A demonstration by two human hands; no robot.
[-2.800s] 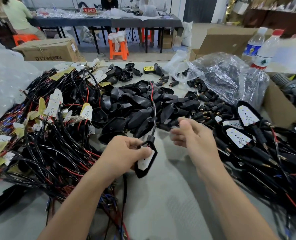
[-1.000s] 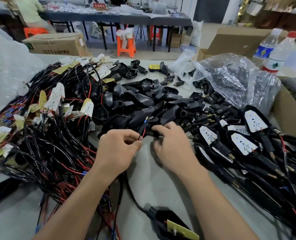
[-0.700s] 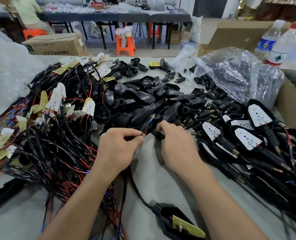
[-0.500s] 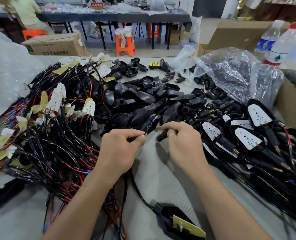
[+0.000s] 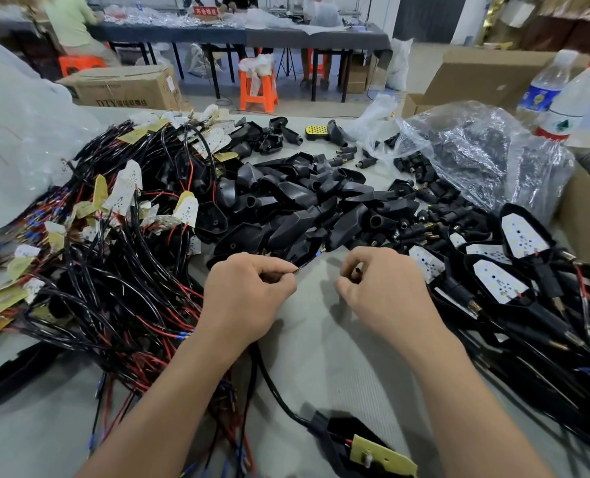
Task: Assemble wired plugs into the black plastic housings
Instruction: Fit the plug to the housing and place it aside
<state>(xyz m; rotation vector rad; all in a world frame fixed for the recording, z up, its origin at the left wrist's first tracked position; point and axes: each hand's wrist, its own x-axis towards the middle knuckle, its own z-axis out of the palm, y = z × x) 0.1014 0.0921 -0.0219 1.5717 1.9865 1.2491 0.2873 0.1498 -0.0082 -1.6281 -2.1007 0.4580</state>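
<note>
My left hand (image 5: 248, 298) pinches the thin wire ends (image 5: 305, 263) of a black cable; a blue tip pokes out towards the pile. That cable runs back under my wrist to a black housing with a yellow board (image 5: 366, 450) lying at the near table edge. My right hand (image 5: 383, 294), a short gap to the right, pinches a small black plug (image 5: 355, 271) between thumb and fingers; most of the plug is hidden. A heap of empty black housings (image 5: 304, 208) lies just beyond both hands.
A tangle of black and red wires with white and yellow boards (image 5: 114, 236) fills the left. Housings with boards and cables (image 5: 510, 270) are stacked at right. Behind them are a clear plastic bag of plugs (image 5: 476, 157), two bottles (image 5: 569, 98) and a cardboard box (image 5: 583, 219).
My right hand lifted a small black plug out of the housing heap and drew it back towards me. My left hand kept pinching the wire ends; earlier it held the housing that lies near me.
</note>
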